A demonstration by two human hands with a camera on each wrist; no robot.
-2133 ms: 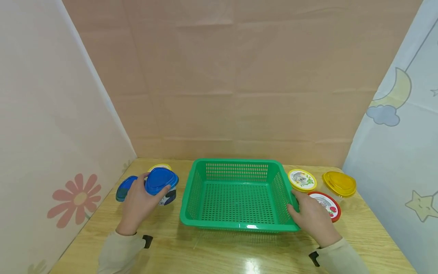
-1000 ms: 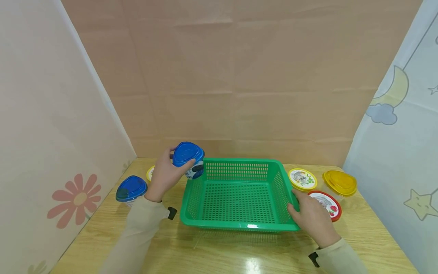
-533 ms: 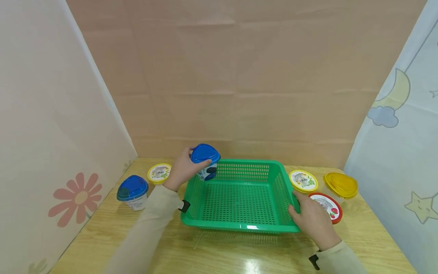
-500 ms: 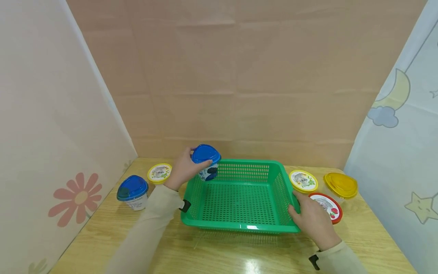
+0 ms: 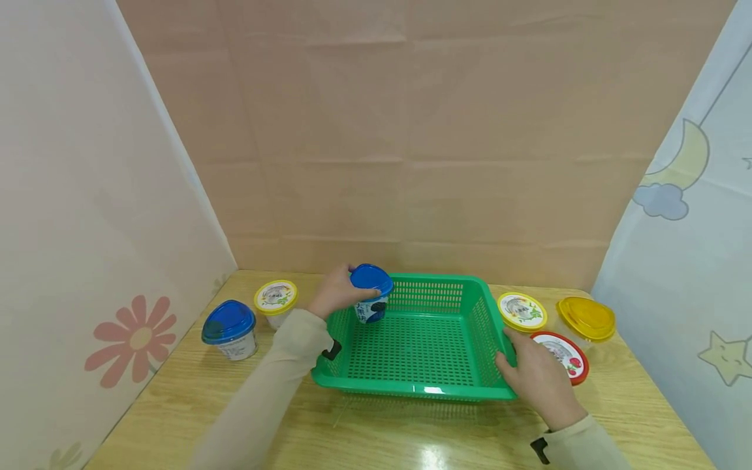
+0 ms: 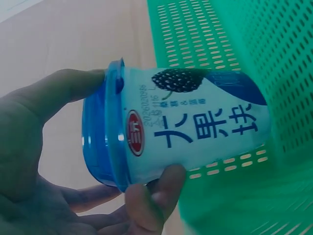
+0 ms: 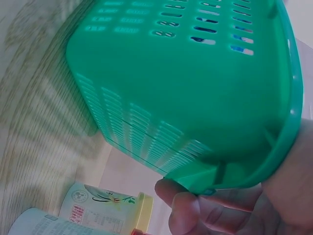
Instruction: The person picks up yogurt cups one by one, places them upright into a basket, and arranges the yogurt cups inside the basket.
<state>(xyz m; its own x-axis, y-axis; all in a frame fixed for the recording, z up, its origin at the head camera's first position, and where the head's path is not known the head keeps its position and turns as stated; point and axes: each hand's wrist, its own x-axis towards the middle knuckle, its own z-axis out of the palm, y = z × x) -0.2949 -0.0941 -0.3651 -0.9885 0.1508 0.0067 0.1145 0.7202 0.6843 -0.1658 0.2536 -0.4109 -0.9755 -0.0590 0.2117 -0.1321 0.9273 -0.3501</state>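
Observation:
My left hand (image 5: 341, 292) grips a yogurt cup (image 5: 371, 311) with a blue lid, thumb and fingers around the lid's edge. The left wrist view shows the cup (image 6: 195, 122) with a blackberry picture and large dark-blue characters on its white side. It is inside the left end of the green plastic basket (image 5: 411, 390), above the slotted floor. On the opposite side, my right hand (image 5: 537, 375) holds the basket's right rim, its fingers (image 7: 183, 210) curled under the rim in the right wrist view.
Left of the basket stand another blue-lidded cup (image 5: 229, 329) and a yellow-lidded cup (image 5: 276, 297). To the right are a round yellow-lidded cup (image 5: 521, 311), a red-lidded cup (image 5: 572, 362) and one with a rounded-triangular yellow lid (image 5: 587, 318). A paper-covered wall (image 5: 405, 163) rises behind.
My left hand has lifted the blue-lidded cup from the table at left, carried it right over the basket's rim, and lowered it inside. The right hand has stayed on the rim.

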